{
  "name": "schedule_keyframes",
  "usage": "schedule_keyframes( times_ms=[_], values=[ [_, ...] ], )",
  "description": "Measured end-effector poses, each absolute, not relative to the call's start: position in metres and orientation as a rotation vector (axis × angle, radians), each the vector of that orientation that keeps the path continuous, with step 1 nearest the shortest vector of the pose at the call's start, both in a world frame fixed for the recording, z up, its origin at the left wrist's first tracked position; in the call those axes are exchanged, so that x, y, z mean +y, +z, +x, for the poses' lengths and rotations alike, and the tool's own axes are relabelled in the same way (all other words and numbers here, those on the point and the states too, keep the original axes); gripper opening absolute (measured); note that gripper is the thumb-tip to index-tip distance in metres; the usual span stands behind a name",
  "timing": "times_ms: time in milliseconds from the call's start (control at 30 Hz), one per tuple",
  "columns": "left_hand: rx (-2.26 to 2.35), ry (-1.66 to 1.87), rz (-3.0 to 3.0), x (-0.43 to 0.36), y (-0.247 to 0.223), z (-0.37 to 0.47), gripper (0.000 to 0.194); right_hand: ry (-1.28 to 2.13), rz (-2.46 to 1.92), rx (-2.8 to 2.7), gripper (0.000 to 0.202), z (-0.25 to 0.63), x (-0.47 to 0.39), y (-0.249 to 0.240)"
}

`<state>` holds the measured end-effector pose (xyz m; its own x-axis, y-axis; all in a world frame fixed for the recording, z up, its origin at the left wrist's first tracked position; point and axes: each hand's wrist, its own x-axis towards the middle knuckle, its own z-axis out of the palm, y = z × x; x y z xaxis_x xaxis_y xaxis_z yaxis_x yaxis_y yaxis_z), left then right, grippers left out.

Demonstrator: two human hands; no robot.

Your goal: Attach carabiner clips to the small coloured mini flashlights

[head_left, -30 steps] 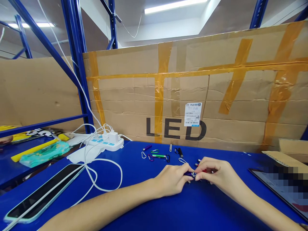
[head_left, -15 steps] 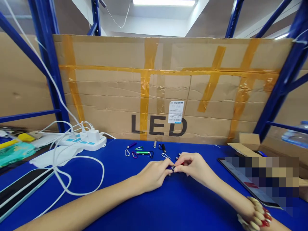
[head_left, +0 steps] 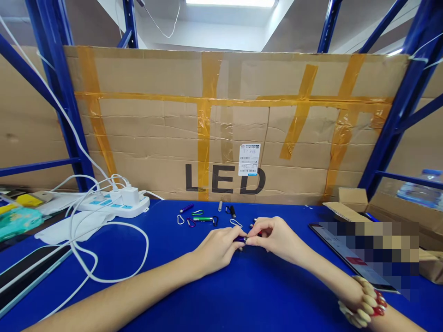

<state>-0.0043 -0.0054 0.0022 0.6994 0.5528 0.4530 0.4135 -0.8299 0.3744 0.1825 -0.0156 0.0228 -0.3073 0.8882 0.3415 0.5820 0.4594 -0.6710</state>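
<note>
Between the fingers of my left hand (head_left: 217, 246) is a small dark blue-purple cylinder (head_left: 240, 239), pointing right. My right hand (head_left: 273, 236) pinches its right end, where a shiny tip shows. Beyond the hands on the blue table lie a green cylinder (head_left: 203, 219), a purple one (head_left: 187, 208), a silver one (head_left: 220, 206) and a black one (head_left: 233, 211). Several small carabiners lie around them, among them a silver one (head_left: 236, 222) near my left fingertips. Small pieces beside my right fingers are partly hidden.
A white power strip (head_left: 129, 207) with looping white cables (head_left: 147, 249) occupies the left side. At the right are a tablet (head_left: 341, 249) and an open cardboard box (head_left: 398, 212). A large cardboard panel (head_left: 155, 152) stands behind the blue table (head_left: 221, 304).
The view has shifted slightly, so most things appear a little further left. Both hands remain together on the small cylinder, with its shiny right end showing a bit more.
</note>
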Motion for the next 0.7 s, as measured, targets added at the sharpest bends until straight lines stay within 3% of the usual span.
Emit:
schedule_keyframes(
  times_ms=[200,433,700],
  values=[
    [0.782,0.885,2.709,-0.0036,-0.0028,-0.0041,0.013,0.474,-1.236,-2.043,0.029,0.1797,-0.0176,0.0242],
    [0.768,0.891,2.752,-0.0043,-0.0021,-0.005,0.016,0.764,-1.288,-1.981,0.037,0.1786,-0.0161,0.0236],
    [0.807,0.88,2.782,-0.0043,-0.0022,-0.0049,0.019,0.823,-1.328,-1.944,0.037,0.1777,-0.0139,0.0195]
  ],
)
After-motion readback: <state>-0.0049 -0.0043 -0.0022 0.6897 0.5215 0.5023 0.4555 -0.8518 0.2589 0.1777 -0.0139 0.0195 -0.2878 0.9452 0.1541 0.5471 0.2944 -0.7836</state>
